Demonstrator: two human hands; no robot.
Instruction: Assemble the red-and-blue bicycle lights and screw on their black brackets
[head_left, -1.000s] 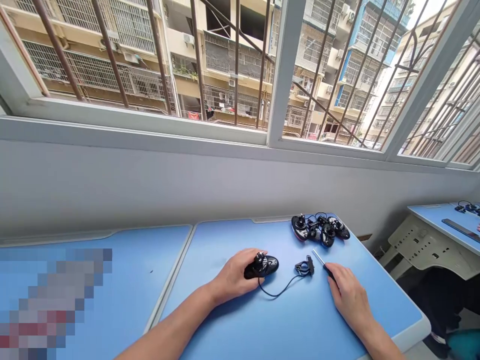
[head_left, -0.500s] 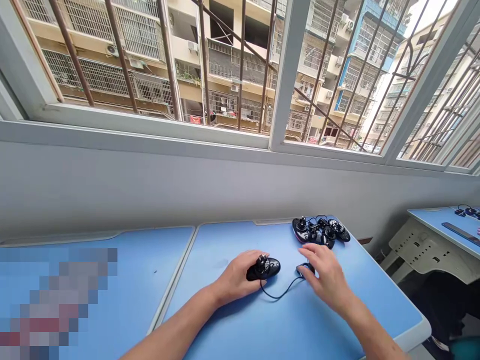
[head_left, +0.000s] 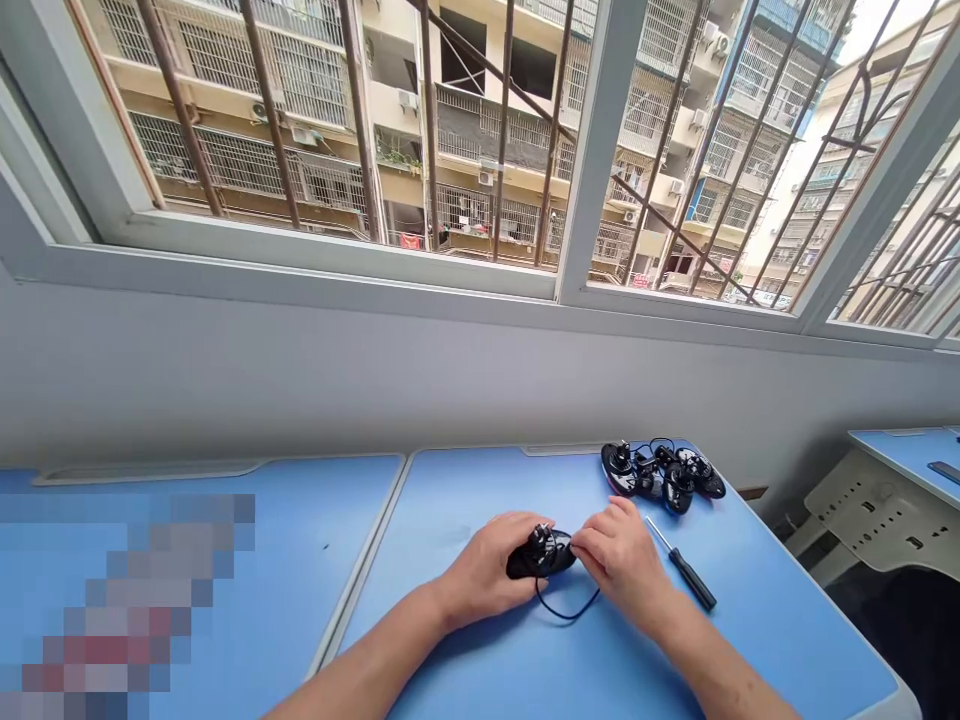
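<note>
Two hands meet on a glossy black housing point(head_left: 541, 553), the left hand point(head_left: 486, 570) cupping it, the right hand point(head_left: 619, 560) pinching its edge. A thin cord point(head_left: 566, 610) loops loose below the grip; a careless tug could snag it or wrench the housing free.

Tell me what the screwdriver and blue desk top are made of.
The screwdriver seems to have a black plastic handle and a steel shaft, going by its bright metallic shine. The desk top looks like satin-smooth blue laminate or plastic; I cannot tell which.
</note>
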